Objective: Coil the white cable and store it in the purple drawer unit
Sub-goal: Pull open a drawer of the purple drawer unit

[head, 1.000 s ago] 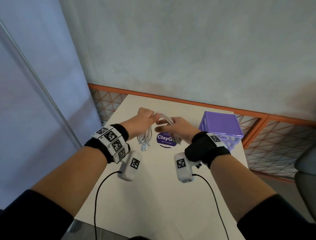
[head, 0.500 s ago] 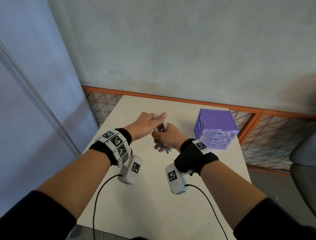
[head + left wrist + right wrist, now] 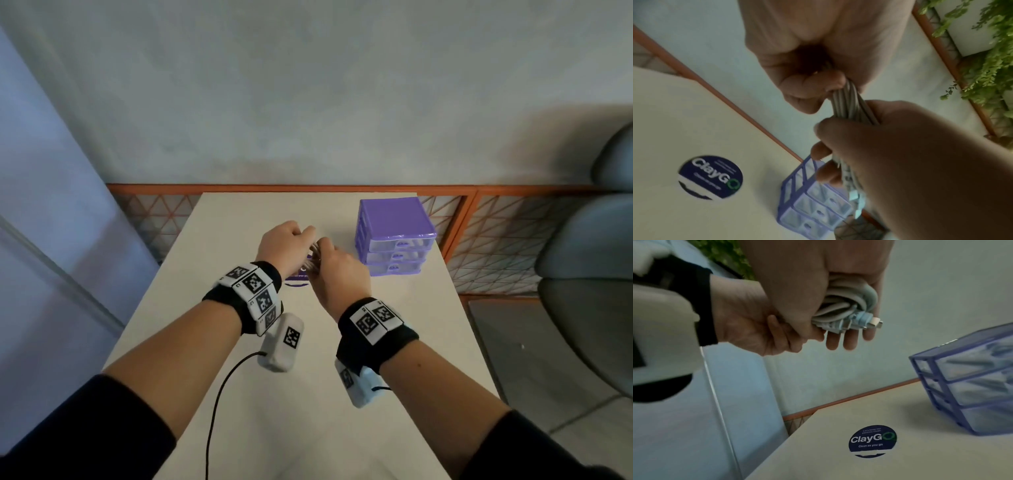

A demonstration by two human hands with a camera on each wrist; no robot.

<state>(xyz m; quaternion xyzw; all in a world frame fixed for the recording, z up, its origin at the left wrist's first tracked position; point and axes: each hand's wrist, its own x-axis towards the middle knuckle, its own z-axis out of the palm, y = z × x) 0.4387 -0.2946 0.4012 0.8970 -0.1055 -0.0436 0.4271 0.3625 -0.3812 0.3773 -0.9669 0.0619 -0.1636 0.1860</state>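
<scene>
Right hand (image 3: 339, 270) now wrapped round white cable (image 3: 846, 308), left hand (image 3: 284, 245) pinching its top

Soft, even daylight fills the head view, bright and fairly sharp, though straight lines bow near the edges from the wide lens. Both wrist views are dimmer with a bluish cast and smeared by motion blur; the right hand (image 3: 920, 170) sits in deep shadow in the left wrist view. A soft shadow falls beside the purple drawer unit (image 3: 970, 379).
</scene>
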